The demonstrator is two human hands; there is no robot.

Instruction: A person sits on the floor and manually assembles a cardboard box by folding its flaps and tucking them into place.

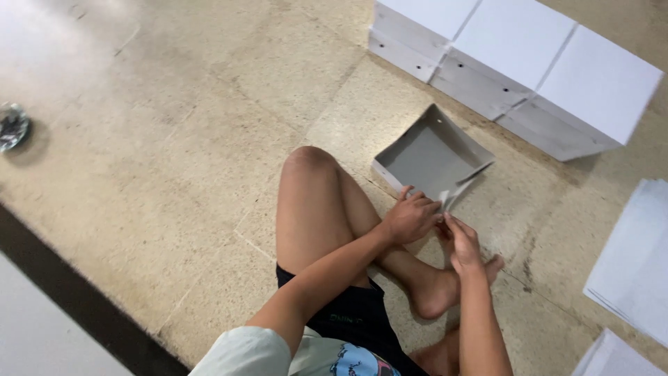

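Now the shallow grey cardboard box tray (430, 154) lies on the stone floor (174, 139), at twelve o'clock from both hands. Left hand (412, 217) and right hand (461, 240) are each pinched on its near corner flap (454, 193).

Left hand (412, 217) and right hand (462, 242) apparently pinching grey open box (431, 154) corner, floor (195, 125)

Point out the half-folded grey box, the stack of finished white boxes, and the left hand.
half-folded grey box (426, 154): head view, on its inner floor.
stack of finished white boxes (515, 38): head view, on a top lid.
left hand (412, 217): head view, on its back.
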